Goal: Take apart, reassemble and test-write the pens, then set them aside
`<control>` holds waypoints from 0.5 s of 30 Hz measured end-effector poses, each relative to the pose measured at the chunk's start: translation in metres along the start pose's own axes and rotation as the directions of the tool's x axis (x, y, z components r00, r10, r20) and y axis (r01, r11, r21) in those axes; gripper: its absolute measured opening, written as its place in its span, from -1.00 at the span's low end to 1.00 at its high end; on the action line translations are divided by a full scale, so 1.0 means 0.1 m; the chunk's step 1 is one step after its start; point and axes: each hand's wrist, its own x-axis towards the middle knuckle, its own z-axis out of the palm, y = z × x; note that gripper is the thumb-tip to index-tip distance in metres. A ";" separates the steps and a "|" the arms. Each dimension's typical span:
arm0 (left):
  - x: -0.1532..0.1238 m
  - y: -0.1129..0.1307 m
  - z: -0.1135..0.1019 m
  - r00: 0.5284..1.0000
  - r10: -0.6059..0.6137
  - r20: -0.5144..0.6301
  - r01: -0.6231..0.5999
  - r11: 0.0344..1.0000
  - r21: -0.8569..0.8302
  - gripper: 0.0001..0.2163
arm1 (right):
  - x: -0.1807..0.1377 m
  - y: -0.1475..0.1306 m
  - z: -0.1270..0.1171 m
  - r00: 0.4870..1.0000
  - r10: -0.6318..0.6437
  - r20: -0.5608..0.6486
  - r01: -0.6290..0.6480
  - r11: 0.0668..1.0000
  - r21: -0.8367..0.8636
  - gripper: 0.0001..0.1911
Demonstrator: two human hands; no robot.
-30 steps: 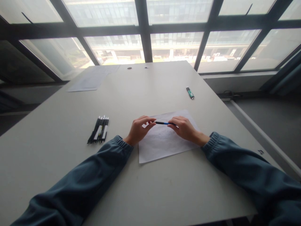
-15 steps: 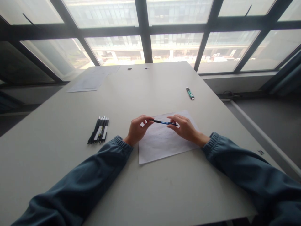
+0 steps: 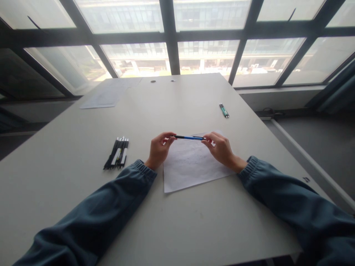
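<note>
A blue pen [image 3: 189,137] with a black grip and a dark clip lies level in the air between my hands. My left hand [image 3: 160,149] pinches its black end between thumb and fingertips. At the clip end, my right hand [image 3: 220,147] pinches the pen the same way. Beneath the hands, a sheet of paper [image 3: 191,166] with faint marks rests on the table, slightly turned; my right hand and forearm cover part of its right side.
Several black and white pens [image 3: 117,153] lie side by side on the white table [image 3: 172,225] at the left. Green pens [image 3: 224,110] lie together at the back right. More paper sheets [image 3: 101,94] are at the far left, near the windows [image 3: 208,55].
The pen has gone from tilted to nearly level and moved slightly up. My right hand's fingers have closed on its clip end, and my left hand has shifted slightly left.
</note>
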 end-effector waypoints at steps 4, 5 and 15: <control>0.01 -0.02 0.00 1.000 -0.006 -0.021 0.006 1.000 0.000 -0.72 | -0.01 0.02 0.01 1.000 -0.014 0.022 0.014 1.000 -0.003 -0.83; 0.01 -0.02 0.00 1.000 -0.006 -0.022 0.006 1.000 0.004 -0.72 | -0.01 0.02 0.01 0.999 -0.025 0.037 0.025 1.000 0.006 -0.84; 0.02 -0.05 -0.02 0.999 -0.012 -0.050 0.013 0.999 0.033 -0.72 | -0.02 0.02 -0.01 0.977 -0.152 0.150 0.163 0.985 -0.060 -0.84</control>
